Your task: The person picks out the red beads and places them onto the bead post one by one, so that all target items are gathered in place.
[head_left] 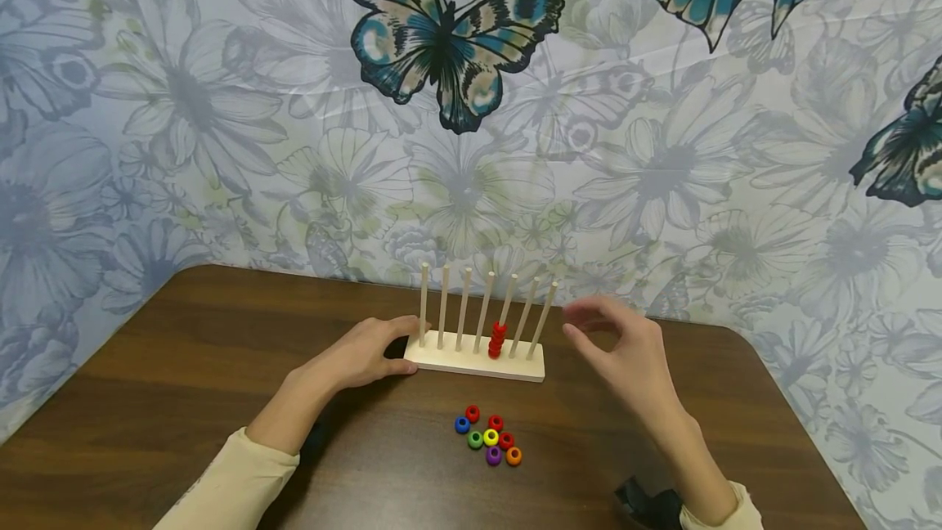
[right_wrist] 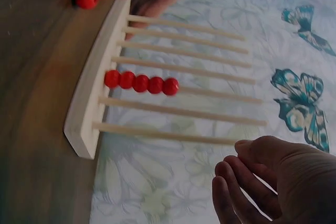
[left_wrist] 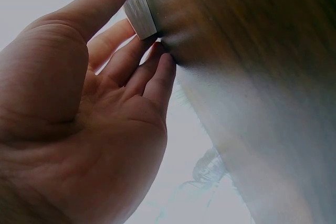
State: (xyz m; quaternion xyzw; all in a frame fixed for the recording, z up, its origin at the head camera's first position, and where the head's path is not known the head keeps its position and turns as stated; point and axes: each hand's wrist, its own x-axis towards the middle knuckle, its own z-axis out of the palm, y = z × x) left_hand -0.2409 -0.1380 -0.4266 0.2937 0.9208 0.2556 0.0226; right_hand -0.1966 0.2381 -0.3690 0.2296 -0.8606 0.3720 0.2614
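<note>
A pale wooden peg stand [head_left: 474, 363] stands on the table with several upright pegs in a row. Stacked red beads [head_left: 497, 340] sit on one peg right of the middle, down at its base. My left hand [head_left: 356, 357] grips the stand's left end, thumb in front and fingers behind; the left wrist view shows the base end [left_wrist: 140, 17] between them. My right hand [head_left: 634, 362] hovers right of the stand, fingers loosely bent, holding nothing. In the right wrist view its thumb tip overlaps the tip of the outermost peg [right_wrist: 168, 135]; contact is unclear.
Loose beads lie in front of the stand: several red, blue, green, a yellow bead [head_left: 491, 437], a purple bead [head_left: 494, 455] and an orange bead [head_left: 513, 456]. A black object [head_left: 648, 504] is by the right wrist. A butterfly-printed cloth [head_left: 471, 186] hangs behind the brown table [head_left: 221, 334].
</note>
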